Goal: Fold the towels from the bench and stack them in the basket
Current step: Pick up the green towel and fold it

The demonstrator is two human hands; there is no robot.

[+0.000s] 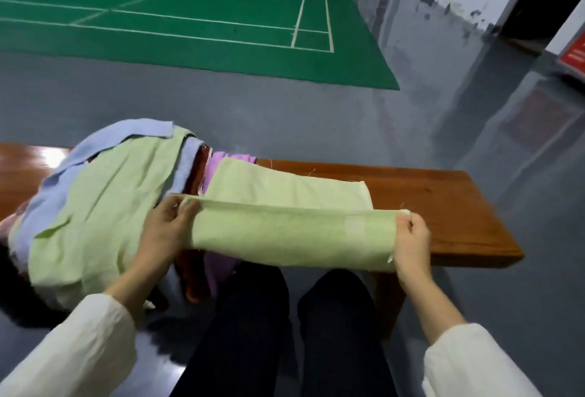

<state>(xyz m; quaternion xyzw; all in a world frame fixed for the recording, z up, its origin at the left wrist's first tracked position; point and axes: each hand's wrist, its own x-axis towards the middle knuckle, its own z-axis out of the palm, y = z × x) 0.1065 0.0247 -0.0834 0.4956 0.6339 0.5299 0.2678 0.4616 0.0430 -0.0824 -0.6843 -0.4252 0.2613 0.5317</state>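
The light green towel [285, 238] is spread lengthwise over the right half of the wooden bench [443, 206]. Its far part lies flat on the bench top, and its near part is lifted off the front edge and drawn taut between the two hands. Holding it stretched like this keeps the edge straight, probably so the raised half can be laid over the flat half for a clean fold.

The left hand [171, 225] pinches the towel's near left corner between thumb and curled fingers. The right hand [411, 238] pinches the near right corner the same way, fingers closed tightly on the cloth. Neither hand holds anything else.

At the bench's left end sits the unfolded heap, kept clear of the working space: a second light green towel [95, 206] draped over the front edge, a pale blue towel [63, 181] beneath it, a purple towel [231, 157] and a dark red cloth [198, 171] towards the middle. The stretched towel's left end just overlaps this heap. The basket is not in view.
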